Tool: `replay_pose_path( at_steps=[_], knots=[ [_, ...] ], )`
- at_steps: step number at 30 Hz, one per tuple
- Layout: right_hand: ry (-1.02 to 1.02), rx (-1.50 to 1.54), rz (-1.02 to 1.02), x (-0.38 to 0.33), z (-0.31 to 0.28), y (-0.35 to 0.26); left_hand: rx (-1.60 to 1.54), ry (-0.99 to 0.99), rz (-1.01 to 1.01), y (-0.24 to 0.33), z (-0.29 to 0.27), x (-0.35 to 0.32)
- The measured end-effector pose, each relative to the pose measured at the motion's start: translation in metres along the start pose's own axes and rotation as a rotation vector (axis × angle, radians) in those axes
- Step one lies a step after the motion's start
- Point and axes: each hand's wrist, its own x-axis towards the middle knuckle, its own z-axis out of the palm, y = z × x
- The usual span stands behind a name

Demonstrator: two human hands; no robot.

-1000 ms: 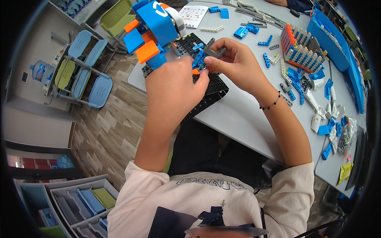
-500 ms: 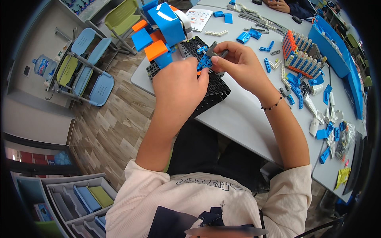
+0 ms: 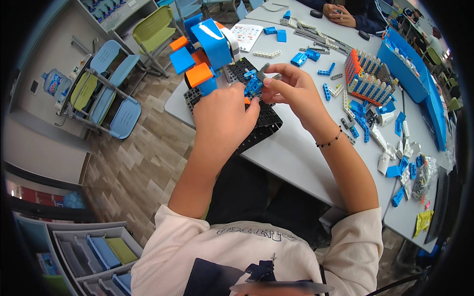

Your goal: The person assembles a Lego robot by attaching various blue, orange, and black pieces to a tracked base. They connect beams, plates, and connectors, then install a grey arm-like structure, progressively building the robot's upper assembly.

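In front of me at the table's edge stands a toy model built of plastic construction parts, with black crawler tracks (image 3: 266, 118) and a blue and orange body (image 3: 211, 43). My left hand (image 3: 222, 116) is closed against its near side; the fingers curl out of sight behind the hand. A small blue beam assembly (image 3: 254, 85) shows between my hands, over the tracks. My right hand (image 3: 298, 93) pinches a grey connector piece (image 3: 263, 71) at that assembly, thumb and index finger together.
Loose blue, white and grey parts (image 3: 363, 118) lie across the table (image 3: 291, 140) to the right. Beyond them stand an orange rack of pegs (image 3: 370, 79) and a blue bin (image 3: 405, 64). An instruction booklet (image 3: 247, 37) lies behind the model. Another person's hands (image 3: 341, 16) rest at the far side.
My right hand has shifted slightly, its fingers a little straighter around the grey piece. The left hand keeps its place on the model. The whole view has moved a little.
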Motion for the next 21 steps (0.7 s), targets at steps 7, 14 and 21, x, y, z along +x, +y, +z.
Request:
replay_pose_path(
  at_steps=[7,14,21],
  knots=[
    [0.066,-0.29,-0.36,-0.01,0.008,-0.006,-0.014,0.005,0.031,-0.002,-0.002,-0.004],
    [0.177,-0.559,-0.506,-0.009,-0.005,0.0,-0.142,0.196,0.076,-0.014,-0.014,-0.041],
    [0.078,-0.841,-0.781,-0.016,0.017,0.005,-0.202,0.273,0.075,-0.026,-0.018,-0.058]
  ],
)
